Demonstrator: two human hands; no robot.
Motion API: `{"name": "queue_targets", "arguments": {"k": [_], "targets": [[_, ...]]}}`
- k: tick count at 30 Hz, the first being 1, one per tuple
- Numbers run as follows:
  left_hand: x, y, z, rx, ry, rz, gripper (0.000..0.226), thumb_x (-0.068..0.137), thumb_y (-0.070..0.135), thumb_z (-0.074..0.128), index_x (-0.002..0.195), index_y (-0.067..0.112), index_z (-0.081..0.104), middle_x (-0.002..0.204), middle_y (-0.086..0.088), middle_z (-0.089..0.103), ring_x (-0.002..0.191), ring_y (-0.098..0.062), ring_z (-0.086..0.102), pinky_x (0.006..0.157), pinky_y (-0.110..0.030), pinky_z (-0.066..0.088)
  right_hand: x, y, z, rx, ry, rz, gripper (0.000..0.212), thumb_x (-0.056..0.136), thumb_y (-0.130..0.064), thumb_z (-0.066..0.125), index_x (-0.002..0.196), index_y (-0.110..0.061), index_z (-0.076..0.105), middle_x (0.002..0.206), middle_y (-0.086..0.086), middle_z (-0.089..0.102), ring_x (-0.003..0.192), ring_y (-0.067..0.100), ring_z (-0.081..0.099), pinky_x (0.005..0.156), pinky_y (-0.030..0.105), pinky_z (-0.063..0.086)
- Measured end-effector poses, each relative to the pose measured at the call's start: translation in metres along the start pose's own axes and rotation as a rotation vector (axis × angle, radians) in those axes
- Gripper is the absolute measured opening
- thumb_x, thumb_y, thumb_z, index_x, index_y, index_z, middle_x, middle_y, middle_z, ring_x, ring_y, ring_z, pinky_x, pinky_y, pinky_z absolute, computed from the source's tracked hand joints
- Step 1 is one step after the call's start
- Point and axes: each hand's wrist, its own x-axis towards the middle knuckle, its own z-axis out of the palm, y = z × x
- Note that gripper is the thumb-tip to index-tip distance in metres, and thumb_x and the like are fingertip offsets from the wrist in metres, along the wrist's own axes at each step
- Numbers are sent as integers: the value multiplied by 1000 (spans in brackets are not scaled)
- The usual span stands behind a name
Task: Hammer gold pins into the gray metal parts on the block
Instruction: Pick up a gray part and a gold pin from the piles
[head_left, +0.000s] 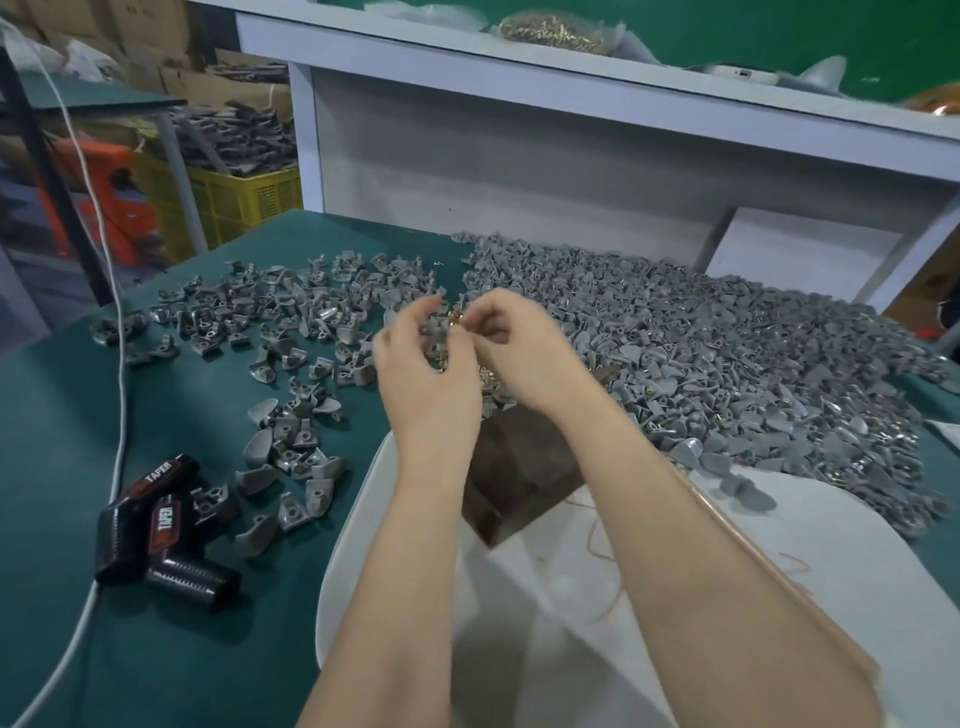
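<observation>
Gold pins (455, 319) pinched in my right hand (514, 348), left hand (426, 379) curled, its hold unclear; I judge hammering unstarted, gray metal parts (727, 353) heaped right.

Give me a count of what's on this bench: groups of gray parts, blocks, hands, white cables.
Gray part groups: 2, scattered group, big heap
Dark block: 1
Hands: 2, left hand, right hand pinching gold pins
White cable: 1
Total: 6

only readable text is "TAPER", printed twice on the black-and-red tool (156, 525) lying on the green worktop (156, 649)
</observation>
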Motion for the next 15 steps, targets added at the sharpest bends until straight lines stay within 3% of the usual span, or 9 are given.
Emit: {"name": "queue_targets", "arguments": {"k": [4,7,10,13,15], "targets": [[-1,-3,4,27,-135,27,19,93,14,55,108,21,63,108,0,63,92,-7,59,90,-25,48,-20,9,-23,45,114,-46,7,88,-10,62,94,-12,59,90,3,65,80,13,61,76,23,51],[-3,-2,5,-16,-191,24,16,91,10,59,99,23,64,93,11,65,84,7,59,78,-8,46,-27,16,-28,45,148,-58,9,87,-8,62,90,-16,58,88,-1,65,82,12,62,77,23,52],[-5,-3,7,-42,-201,19,18,89,7,61,99,23,63,92,9,65,85,1,61,79,-11,48,-30,20,-28,59,164,-48,11,88,-7,61,90,-18,58,88,-3,64,83,11,62,78,23,51],[-1,-3,4,-126,-48,-11,18,88,9,63,98,24,64,99,4,67,88,-2,62,78,-12,48,-25,22,-23,71,188,-20,12,88,-11,61,93,-22,60,92,-5,64,87,9,62,80,21,50],[3,-2,-1,-261,111,-62,18,88,10,63,97,26,64,99,4,67,85,-1,62,74,-11,48,-15,24,-16,-68,189,31,11,88,-15,61,95,-24,62,93,-9,64,87,8,61,81,21,48]]}}
